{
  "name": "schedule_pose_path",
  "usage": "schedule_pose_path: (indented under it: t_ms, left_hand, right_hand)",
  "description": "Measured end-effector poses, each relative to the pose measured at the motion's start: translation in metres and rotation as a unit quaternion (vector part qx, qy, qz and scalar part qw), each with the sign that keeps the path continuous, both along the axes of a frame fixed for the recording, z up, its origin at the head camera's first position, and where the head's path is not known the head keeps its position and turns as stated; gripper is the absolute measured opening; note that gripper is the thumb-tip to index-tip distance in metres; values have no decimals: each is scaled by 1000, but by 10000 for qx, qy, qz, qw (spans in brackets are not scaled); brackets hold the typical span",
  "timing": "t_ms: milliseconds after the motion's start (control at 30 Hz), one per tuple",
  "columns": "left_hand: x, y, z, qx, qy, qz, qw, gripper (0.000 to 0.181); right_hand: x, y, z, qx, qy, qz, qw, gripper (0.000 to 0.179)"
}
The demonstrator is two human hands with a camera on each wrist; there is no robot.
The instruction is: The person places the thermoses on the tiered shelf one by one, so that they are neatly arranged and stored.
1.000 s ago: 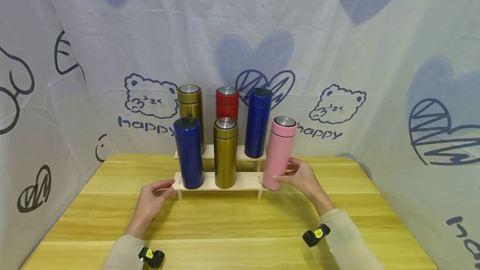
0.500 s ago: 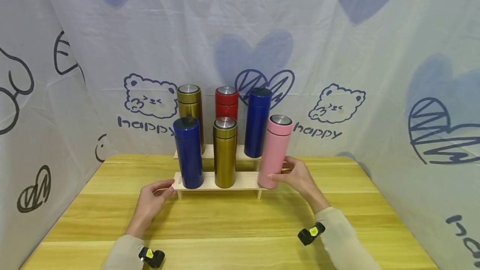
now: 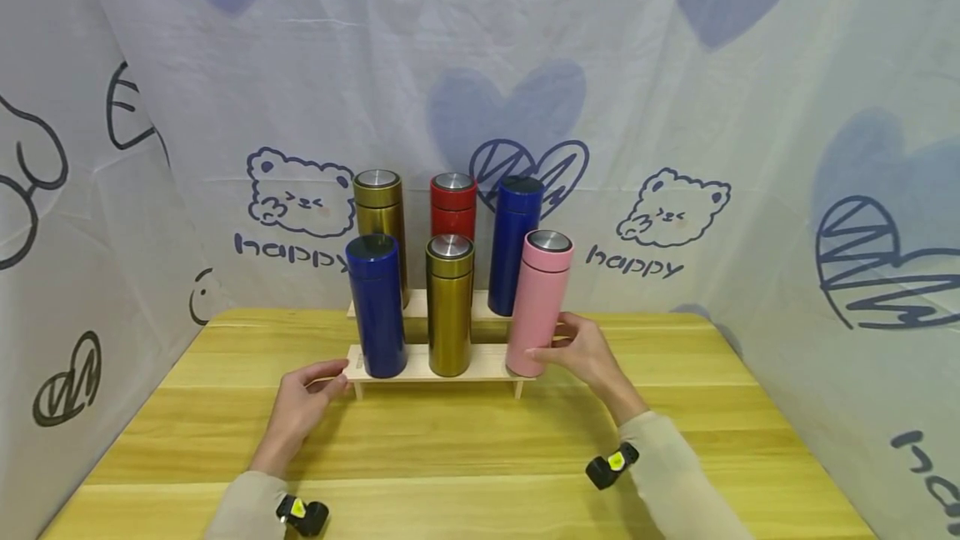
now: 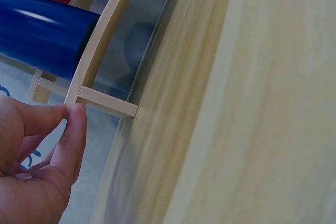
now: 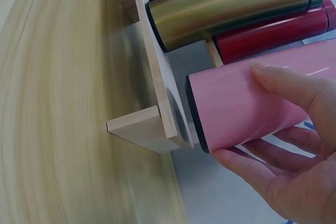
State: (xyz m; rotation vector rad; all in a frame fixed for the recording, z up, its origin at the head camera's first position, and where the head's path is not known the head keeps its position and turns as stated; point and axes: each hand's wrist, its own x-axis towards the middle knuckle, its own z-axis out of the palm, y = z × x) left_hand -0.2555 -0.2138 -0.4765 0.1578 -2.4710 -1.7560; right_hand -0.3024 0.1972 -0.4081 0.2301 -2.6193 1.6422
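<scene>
A pink thermos bottle stands almost upright, leaning slightly right, over the right end of the front step of a two-step wooden rack. My right hand grips it low down, thumb in front and fingers around the far side. In the right wrist view the dark base of the pink bottle is right at the step's board. With thumb and forefinger, my left hand pinches the front step's left end, as the left wrist view shows at the rack's corner.
Beside the pink bottle on the front step stand a gold bottle and a blue bottle. The back step bears another gold bottle, a red bottle and another blue bottle. Behind the wooden table hangs a printed cloth.
My right hand has carried the pink bottle leftward, from beyond the front step's right end to over it. My left hand stays in place at the rack.
</scene>
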Motion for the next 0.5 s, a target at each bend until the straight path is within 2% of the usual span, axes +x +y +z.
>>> schedule_pose_path:
  t_ms: [500]
  left_hand:
    - [0,0,-1,-35,-40,28,10000,36]
  right_hand:
    - [-7,-13,-4,-96,-19,62,9999,63]
